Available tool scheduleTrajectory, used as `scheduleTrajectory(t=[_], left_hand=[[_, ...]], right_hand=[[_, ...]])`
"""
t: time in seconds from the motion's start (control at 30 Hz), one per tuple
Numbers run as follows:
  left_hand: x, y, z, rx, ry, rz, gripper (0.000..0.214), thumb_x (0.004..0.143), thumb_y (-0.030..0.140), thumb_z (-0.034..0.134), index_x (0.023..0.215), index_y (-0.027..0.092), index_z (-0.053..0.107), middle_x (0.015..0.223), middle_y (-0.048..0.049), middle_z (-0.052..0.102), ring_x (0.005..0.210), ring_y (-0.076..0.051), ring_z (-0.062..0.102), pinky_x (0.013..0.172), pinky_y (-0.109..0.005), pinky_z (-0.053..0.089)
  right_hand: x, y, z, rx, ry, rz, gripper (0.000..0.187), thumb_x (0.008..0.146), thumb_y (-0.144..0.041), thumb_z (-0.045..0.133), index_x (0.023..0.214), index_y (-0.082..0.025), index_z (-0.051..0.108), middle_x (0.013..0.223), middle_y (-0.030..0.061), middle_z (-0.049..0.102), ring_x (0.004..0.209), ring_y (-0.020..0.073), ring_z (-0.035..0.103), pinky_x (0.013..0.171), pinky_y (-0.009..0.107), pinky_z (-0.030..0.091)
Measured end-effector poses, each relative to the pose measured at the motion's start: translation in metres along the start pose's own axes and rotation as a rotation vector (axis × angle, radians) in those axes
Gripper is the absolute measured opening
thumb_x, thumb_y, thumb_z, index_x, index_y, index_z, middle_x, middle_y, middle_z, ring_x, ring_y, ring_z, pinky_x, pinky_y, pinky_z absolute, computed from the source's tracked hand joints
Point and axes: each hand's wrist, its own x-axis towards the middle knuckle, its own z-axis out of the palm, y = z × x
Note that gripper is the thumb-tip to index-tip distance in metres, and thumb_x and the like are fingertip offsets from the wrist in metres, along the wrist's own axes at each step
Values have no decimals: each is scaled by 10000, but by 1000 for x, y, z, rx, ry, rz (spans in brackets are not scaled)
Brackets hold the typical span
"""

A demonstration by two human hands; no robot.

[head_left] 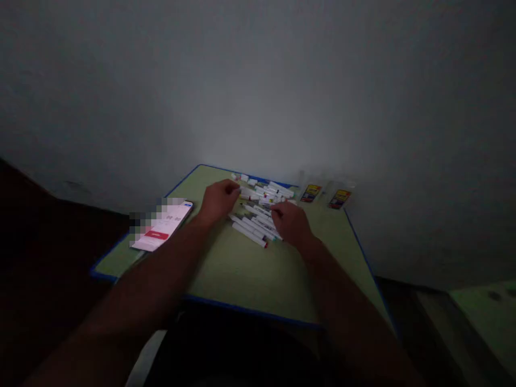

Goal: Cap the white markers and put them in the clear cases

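Note:
White markers [249, 234] lie in a loose pile on a small pale green table [258, 274], several with coloured ends and some with bare dark tips pointing left. My left hand [220, 200] is closed in a pinch at the pile's left side, close to the markers at the back. On the pile's right side, my right hand [292, 221] is closed too, its fingertips down among the markers. Dim light and the fingers themselves hide what either hand pinches. Small white pieces that look like marker caps [244, 178] lie by the table's back edge.
A phone [163, 228] with a lit screen lies at the table's left edge. Two clear plastic cases [339, 199] with yellow, red and dark labels stand at the back right. A grey wall [258, 97] rises directly behind the blue-edged table.

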Motion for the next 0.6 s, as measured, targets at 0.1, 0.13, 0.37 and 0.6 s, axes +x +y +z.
scheduleTrajectory(t=[0.1,0.13,0.37,0.6], left_hand=[[-3,2,0,19,15,25,258,844,254,608,1014,180,788,954,-61,800,847,-197,718,810,-299,518],[-3,2,0,27,18,30,253,845,258,609,1008,187,789,949,-59,800,845,-199,717,810,-303,519],[1,-4,4,45,37,39,224,838,260,606,943,195,792,911,-66,798,829,-211,712,808,-328,517],[-3,-5,0,12,55,57,216,830,247,602,921,192,790,910,-65,796,838,-208,710,816,-324,516]], right_hand=[[-12,-13,3,7,-25,-54,171,916,-166,573,912,-160,744,948,80,753,868,199,656,786,307,437],[-16,-18,4,12,-55,-85,158,917,-187,582,885,-169,736,914,68,746,845,193,651,764,304,434],[-31,-44,12,-70,-270,-253,213,940,-305,627,1086,-191,732,1093,85,737,1009,236,657,816,343,473],[-32,-55,14,-203,-344,-266,205,947,-317,619,1069,-184,717,1091,106,722,1023,243,654,827,346,490]])
